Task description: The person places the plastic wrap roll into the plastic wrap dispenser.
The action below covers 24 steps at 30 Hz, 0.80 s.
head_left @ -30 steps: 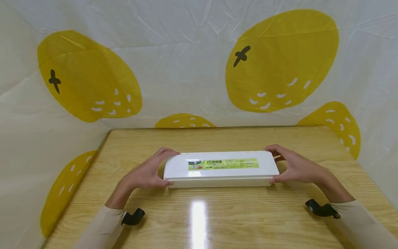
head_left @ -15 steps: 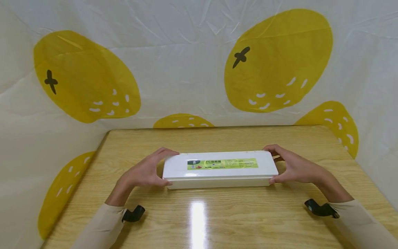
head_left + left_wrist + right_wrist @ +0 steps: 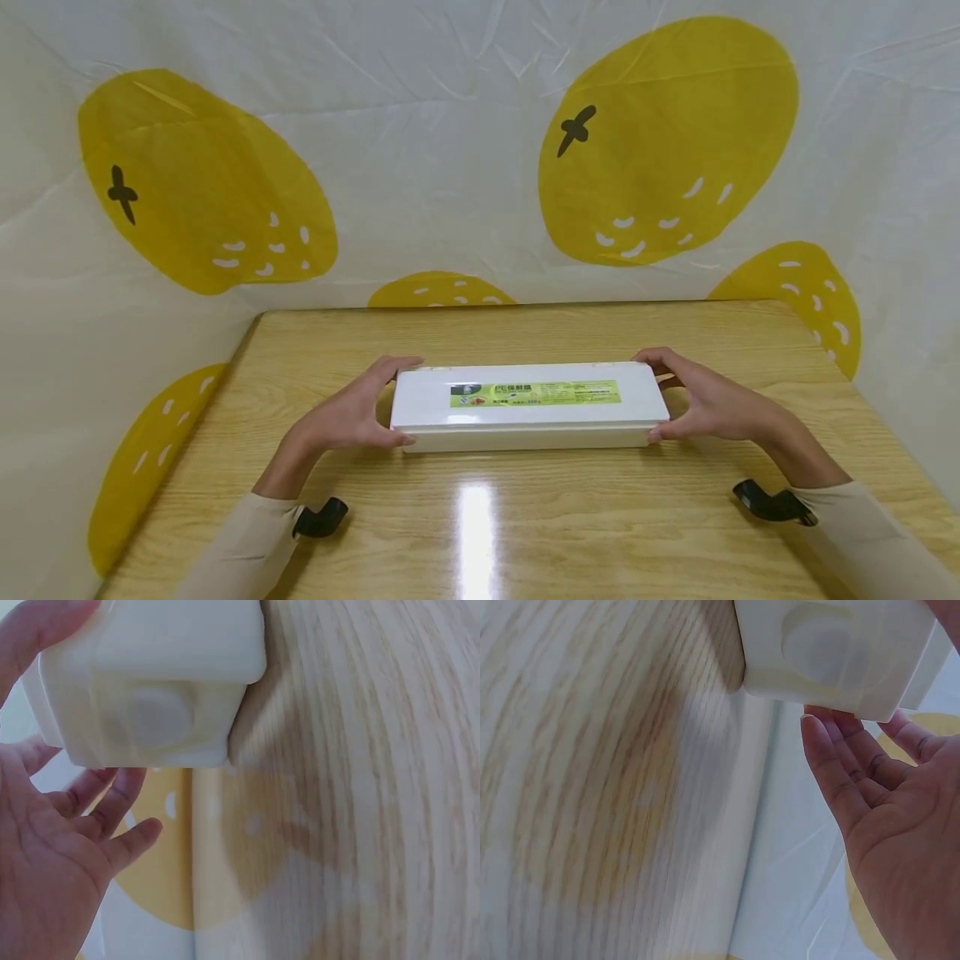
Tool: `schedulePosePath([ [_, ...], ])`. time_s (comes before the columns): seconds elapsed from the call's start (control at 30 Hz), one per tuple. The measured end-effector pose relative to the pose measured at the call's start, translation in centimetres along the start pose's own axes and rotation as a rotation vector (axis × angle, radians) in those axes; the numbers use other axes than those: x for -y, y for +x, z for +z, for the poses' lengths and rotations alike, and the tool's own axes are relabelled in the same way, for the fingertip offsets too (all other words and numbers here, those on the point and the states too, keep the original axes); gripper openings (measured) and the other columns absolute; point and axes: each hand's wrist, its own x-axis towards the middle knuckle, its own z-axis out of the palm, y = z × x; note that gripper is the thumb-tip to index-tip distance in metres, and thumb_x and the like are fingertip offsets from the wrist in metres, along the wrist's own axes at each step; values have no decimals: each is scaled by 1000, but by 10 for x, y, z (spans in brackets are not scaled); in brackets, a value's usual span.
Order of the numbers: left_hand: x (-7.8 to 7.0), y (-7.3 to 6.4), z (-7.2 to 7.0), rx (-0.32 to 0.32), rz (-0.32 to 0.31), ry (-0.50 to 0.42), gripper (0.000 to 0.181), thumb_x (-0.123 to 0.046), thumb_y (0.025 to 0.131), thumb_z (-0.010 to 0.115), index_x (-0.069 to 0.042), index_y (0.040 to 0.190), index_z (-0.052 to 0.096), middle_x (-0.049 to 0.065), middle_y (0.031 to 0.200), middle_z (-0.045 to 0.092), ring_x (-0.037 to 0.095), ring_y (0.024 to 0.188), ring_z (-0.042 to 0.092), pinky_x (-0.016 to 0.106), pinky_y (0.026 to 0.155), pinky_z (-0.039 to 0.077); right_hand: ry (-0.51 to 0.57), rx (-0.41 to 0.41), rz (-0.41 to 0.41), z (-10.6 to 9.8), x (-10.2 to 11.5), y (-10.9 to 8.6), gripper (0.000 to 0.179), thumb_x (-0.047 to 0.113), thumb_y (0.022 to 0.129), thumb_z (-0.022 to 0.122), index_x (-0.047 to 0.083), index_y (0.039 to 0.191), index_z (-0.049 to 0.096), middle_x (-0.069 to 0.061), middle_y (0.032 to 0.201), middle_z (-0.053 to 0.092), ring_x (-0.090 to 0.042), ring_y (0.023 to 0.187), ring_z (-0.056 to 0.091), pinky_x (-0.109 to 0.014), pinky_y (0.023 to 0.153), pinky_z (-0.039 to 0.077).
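A long white cling film box (image 3: 435, 412) with a green label on its lid lies on the wooden table, its lid down. My left hand (image 3: 356, 408) holds its left end, thumb at the front lower edge and fingers at the back. At the opposite end my right hand (image 3: 712, 400) grips in the same way, thumb in front and fingers behind. The left wrist view shows the box's end wall (image 3: 161, 716) with a round recess, the palm standing off from it. In the right wrist view, fingertips (image 3: 814, 724) reach the back side of the box.
The wooden table (image 3: 585, 517) runs back to a white curtain (image 3: 442, 183) printed with large yellow fruit, which also hangs along the left side. Dark wrist-camera mounts (image 3: 321, 518) stick out from both sleeves. A bright light reflection lies on the tabletop before the box.
My left index finger has shifted slightly left and back at the box's rear corner. The head view has moved a little; the box and right hand stay about where they were.
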Motion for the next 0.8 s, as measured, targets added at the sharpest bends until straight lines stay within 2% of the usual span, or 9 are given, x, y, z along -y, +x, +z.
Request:
schedulePosePath([
  [0.13,-1,0,1,-22,-43,-1,112,-41,71,93,-21,159,27,5,156,38,31,141,41,60,112,36,4,6,0,0,0,0,100,40,70,94,5,146,39,-4,136,53,-24,119,54,-46,96,51],
  [0.27,-3,1,0,-39,-71,14,115,-44,68,94,-23,160,27,-2,149,46,26,137,47,58,110,39,-1,6,-2,0,1,0,101,41,70,94,4,146,39,-4,135,54,-25,119,54,-47,95,51],
  [0.47,-4,1,-4,-29,-107,39,116,-48,68,93,-26,161,26,-2,147,49,24,133,51,57,107,42,-5,2,1,1,1,0,100,39,69,95,6,145,40,-4,135,54,-25,119,54,-48,95,50],
  [0.67,-1,-2,0,-17,-74,-22,112,-44,74,91,-19,160,26,5,159,36,28,145,39,53,116,34,2,4,3,1,1,0,101,37,70,95,4,146,38,-5,135,53,-25,120,53,-48,95,50],
  [0.8,1,-3,2,-29,-20,-29,105,-38,76,91,-16,158,29,6,154,36,26,144,37,52,117,33,6,5,6,2,2,-1,101,37,71,94,4,147,37,-5,136,52,-26,121,52,-48,95,50],
])
